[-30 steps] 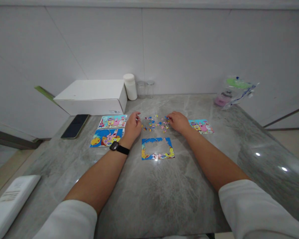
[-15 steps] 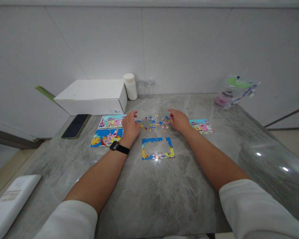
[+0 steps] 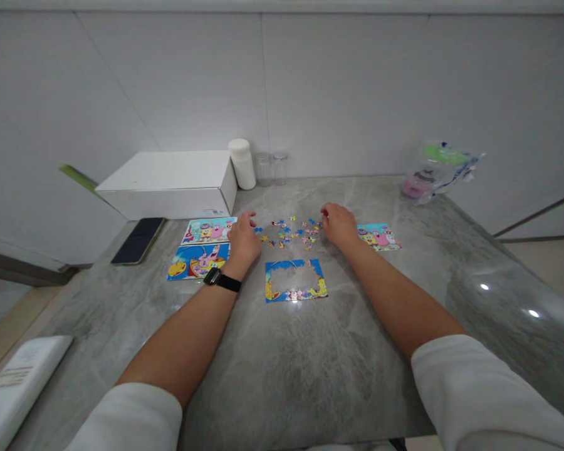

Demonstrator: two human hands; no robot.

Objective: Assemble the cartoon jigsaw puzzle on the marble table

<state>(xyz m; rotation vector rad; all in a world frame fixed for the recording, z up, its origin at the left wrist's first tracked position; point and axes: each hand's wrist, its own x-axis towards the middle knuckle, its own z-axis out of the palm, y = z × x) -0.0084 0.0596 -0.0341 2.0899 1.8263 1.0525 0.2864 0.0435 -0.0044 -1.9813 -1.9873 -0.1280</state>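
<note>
Loose jigsaw puzzle pieces lie scattered on the grey table between my hands. My left hand, with a black watch on the wrist, rests at their left edge; its fingers are bent but apart, and no piece shows in them. At the right edge is my right hand, fingers curled in and closed; whatever they may hold is hidden. Nearer me lies a partly assembled puzzle, its border joined around a bare middle. Cartoon picture cards sit beside my left hand, and another picture card is by my right wrist.
A white box, a white bottle and two clear jars stand along the wall. On the left are a phone and a white device. A clear plastic bag with pink and green contents stands back right.
My right hand has shifted slightly right, away from the pieces, and its extended index finger has curled in. My left hand stays nearly in place. The whole view has shifted a little.
</note>
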